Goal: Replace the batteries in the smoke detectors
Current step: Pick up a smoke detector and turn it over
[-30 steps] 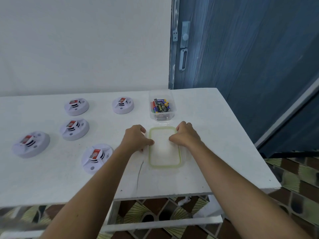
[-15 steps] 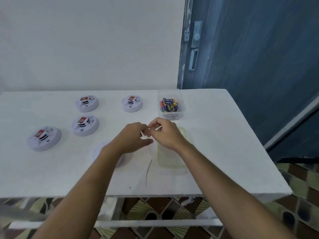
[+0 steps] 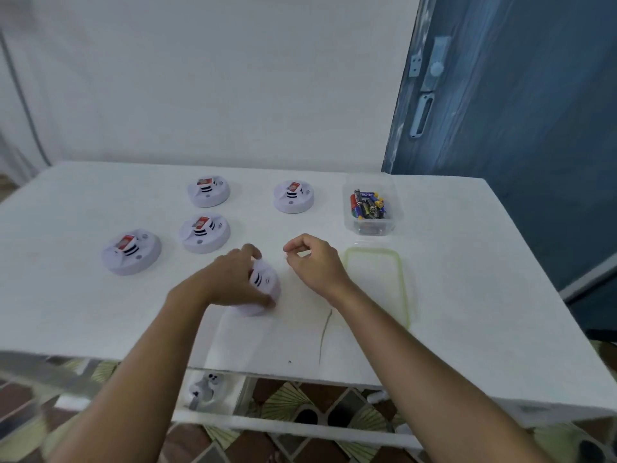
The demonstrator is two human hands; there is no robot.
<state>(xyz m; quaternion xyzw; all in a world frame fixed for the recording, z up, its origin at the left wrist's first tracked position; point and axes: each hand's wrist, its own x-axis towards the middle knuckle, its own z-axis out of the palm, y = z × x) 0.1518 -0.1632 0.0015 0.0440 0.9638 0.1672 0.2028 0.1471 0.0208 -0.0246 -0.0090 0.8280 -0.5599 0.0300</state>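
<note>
Room on the table point(image 3: 467, 295) lies open at the right and along the near edge, save where the lid point(image 3: 404, 295) rests flat in front of the clear battery box point(image 3: 370, 228). The nearest smoke detector point(image 3: 267, 284) looks light, stiff and smooth (likely slippery), best taken round its rim. The left hand point(image 3: 230, 279) clasps it so. The right hand point(image 3: 314, 262) hovers beside it, fingers curled, thumb to forefinger, holding nothing visible.

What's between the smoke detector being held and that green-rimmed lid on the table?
The person's right hand, fingers curled, sits between the smoke detector and the lid, seen in the head view.
</note>
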